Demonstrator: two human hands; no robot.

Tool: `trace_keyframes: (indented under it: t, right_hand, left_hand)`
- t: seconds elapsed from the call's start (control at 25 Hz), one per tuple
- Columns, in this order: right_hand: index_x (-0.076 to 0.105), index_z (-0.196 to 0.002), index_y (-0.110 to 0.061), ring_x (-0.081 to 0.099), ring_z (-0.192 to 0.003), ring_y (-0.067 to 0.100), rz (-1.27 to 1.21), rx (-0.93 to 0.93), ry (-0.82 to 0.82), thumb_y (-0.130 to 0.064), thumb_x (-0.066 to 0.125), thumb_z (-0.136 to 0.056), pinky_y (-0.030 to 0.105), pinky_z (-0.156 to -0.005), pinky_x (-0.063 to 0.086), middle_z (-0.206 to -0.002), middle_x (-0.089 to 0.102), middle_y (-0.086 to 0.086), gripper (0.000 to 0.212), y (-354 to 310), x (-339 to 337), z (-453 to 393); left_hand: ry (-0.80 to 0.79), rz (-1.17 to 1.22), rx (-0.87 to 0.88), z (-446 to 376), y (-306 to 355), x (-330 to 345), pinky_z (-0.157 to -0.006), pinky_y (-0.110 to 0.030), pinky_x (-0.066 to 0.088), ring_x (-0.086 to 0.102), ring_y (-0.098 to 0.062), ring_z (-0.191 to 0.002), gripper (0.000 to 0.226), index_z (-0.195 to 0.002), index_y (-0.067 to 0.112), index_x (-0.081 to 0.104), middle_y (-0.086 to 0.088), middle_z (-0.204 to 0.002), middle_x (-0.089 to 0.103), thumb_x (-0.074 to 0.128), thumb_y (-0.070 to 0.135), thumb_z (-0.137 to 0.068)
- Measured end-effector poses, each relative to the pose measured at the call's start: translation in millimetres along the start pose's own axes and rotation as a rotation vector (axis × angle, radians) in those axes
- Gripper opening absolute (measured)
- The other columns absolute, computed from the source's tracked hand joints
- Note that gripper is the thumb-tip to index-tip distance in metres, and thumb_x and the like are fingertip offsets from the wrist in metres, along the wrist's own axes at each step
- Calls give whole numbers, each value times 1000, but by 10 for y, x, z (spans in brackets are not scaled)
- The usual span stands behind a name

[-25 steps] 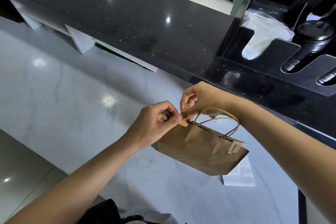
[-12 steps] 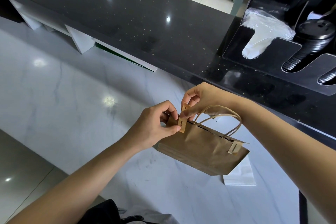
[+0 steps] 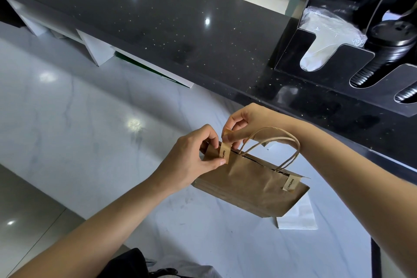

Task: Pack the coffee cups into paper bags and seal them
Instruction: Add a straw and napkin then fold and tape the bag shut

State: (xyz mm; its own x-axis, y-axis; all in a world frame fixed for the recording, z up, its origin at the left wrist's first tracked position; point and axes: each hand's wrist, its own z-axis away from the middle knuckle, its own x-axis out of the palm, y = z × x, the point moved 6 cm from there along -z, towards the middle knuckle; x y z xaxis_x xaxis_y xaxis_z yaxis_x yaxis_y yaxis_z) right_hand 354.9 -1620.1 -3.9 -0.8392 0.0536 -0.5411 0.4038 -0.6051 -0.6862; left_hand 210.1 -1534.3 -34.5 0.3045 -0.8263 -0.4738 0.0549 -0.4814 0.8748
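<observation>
**Sticker going onto the left corner of the bag**

We see a brown paper bag (image 3: 252, 189) a little right of the frame's centre, standing on the pale marbled surface (image 3: 90, 133), its twisted paper handles (image 3: 270, 142) arching up above the mouth. The mouth is folded nearly flat, with a dark slit showing along the top edge. A tan sticker (image 3: 291, 183) printed "Good luck!" already wraps over the right end of that edge.

At the left end, a second sticker (image 3: 224, 153) with the same print bends over the top of the bag. Our left hand (image 3: 191, 160) pinches the bag's left corner, the thumb pressing the lower end of this sticker against the paper. Our right hand (image 3: 246, 124) comes in from the right above the handles and pinches the upper end of the same sticker between thumb and forefinger. Both forearms run out to the lower corners of the frame.

Just behind the bag's lower right corner lies a white folded paper (image 3: 297, 219), partly covered by the bag. We cannot tell what is inside the bag.

Across the upper part of the frame runs a dark speckled counter (image 3: 158, 18). At the upper right stands a black dispenser (image 3: 334, 70) with cut-out slots, holding stacked black lids (image 3: 388, 45) and a clear plastic wrap (image 3: 327, 29).
</observation>
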Motion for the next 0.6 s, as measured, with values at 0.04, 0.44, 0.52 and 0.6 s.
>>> trace_keyframes:
  t: [0.04, 0.44, 0.52, 0.6]
  right_hand:
    - [76, -92, -16, 77, -76, 15, -3, -7, -1, -19, 75, -92, 20, -73, 59, -90, 79, 1, 3, 28, 3, -13]
    - [76, -94, -20, 71, -62, 6, -2, 15, -52, -9, 76, -89, 13, -60, 56, -68, 74, -13, 12, 257, 87, -138]
    - [74, -93, -19, 69, -58, 6, -15, 29, -38, -9, 78, -88, 14, -59, 56, -63, 72, -12, 12, 260, 81, -132]
    - [75, -91, -20, 72, -66, 13, 0, 40, -11, -12, 80, -87, 20, -65, 60, -69, 73, -8, 11, 293, 75, -136]
  left_hand:
    - [3, -2, -6, 4, -7, -1, -79, -37, 53, 64, -18, -85, 40, -94, 27, 51, 11, -87, 63, 88, 26, -78]
    - [-12, 11, 24, -29, 15, 12, -86, -29, 53, 67, -8, -98, 33, -105, 23, 68, 14, -99, 71, 87, 17, -79]
    - [-14, -3, 32, -41, 10, 8, -85, -28, 52, 66, -9, -100, 31, -104, 23, 70, 14, -100, 70, 87, 18, -79]
    - [-31, -27, 43, -54, -9, 19, -84, -27, 53, 66, -12, -99, 29, -105, 24, 71, 14, -101, 68, 86, 19, -80]
